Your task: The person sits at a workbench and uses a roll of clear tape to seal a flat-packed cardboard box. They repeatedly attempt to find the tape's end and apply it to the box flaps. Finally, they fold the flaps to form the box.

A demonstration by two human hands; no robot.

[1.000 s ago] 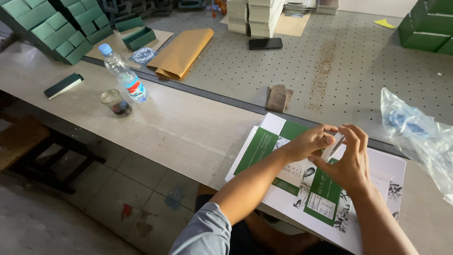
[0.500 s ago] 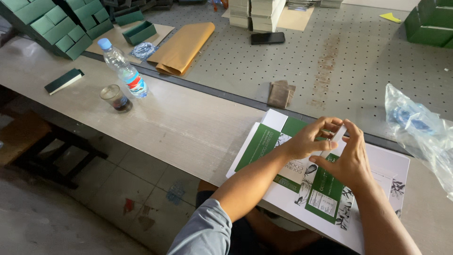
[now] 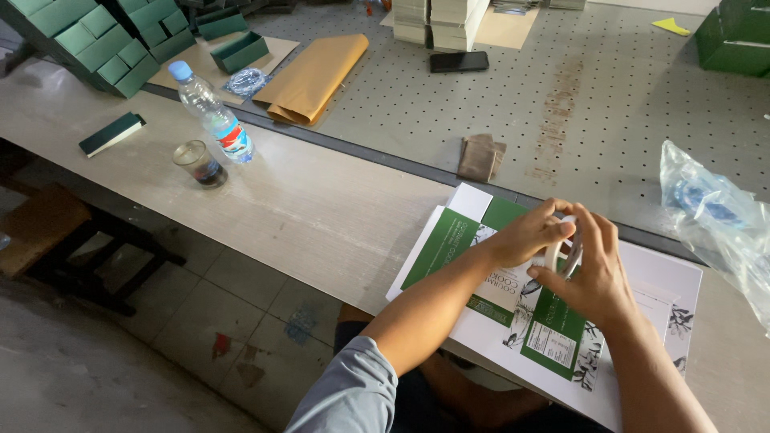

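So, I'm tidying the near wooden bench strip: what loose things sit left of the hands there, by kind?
Clear plastic water bottle with blue cap: 1
Small glass cup with dark dregs: 1
Flat dark green booklet-like box: 1
Total: 3

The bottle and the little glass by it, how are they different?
The bottle is tall, with a blue cap and a coloured label; the glass is short, open on top and plain. The bottle looks nearly clear inside; the glass holds something dark at the bottom. Both are see-through, stand upright on the pale table, and are far from both hands.
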